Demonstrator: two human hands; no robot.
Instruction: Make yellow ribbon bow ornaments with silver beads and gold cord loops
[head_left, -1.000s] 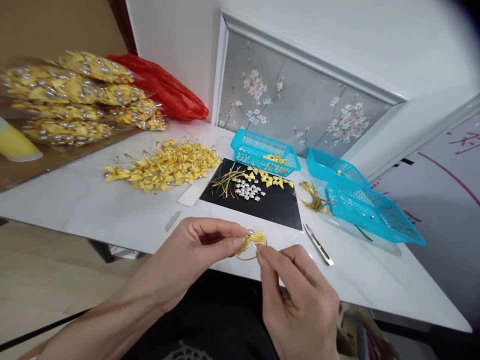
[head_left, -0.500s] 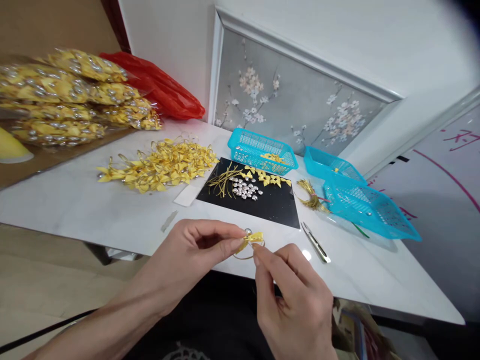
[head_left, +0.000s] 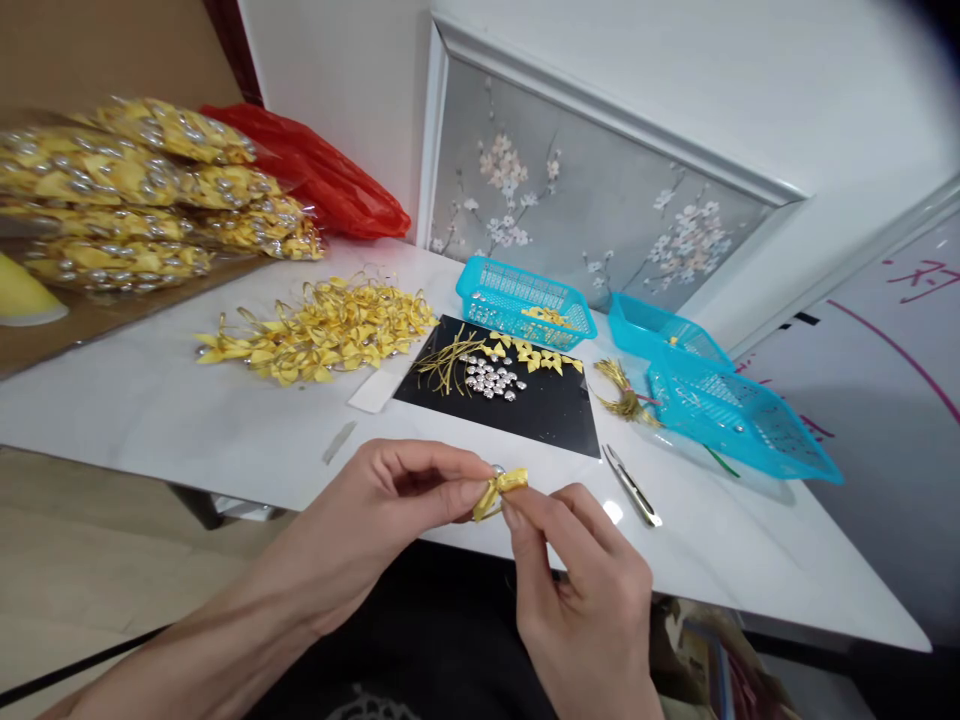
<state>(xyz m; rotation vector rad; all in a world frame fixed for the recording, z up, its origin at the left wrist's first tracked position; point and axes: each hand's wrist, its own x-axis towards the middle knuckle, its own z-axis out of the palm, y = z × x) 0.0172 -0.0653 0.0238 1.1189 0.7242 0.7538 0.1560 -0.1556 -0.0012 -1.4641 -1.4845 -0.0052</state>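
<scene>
Between both hands, over the front edge of the table, is a small yellow ribbon flower [head_left: 513, 480] with a silver bead [head_left: 498, 469] at its top. My left hand [head_left: 420, 490] pinches the flower and bead from the left with thumb and forefinger. My right hand [head_left: 577, 570] is closed too, its thumb and forefinger pressed together at the flower's lower right on a gold cord, most of which its fingers hide. Beyond them a black mat [head_left: 555, 415] bears silver beads [head_left: 491, 380], cut gold cords [head_left: 450, 362] and yellow ribbon pieces [head_left: 532, 355].
Finished-looking yellow flowers [head_left: 330, 330] lie heaped at the left, behind them filled clear bags [head_left: 97, 170] and a red bag [head_left: 322, 180]. Blue baskets [head_left: 480, 275] [head_left: 795, 460] stand at the back and right. Thread snips [head_left: 631, 487] lie right of the mat, near a cord bundle [head_left: 622, 392].
The loop of gold cord below the flower has drawn in and barely shows now. My right hand has shifted slightly left and up against the flower; my left hand stays nearly in place.
</scene>
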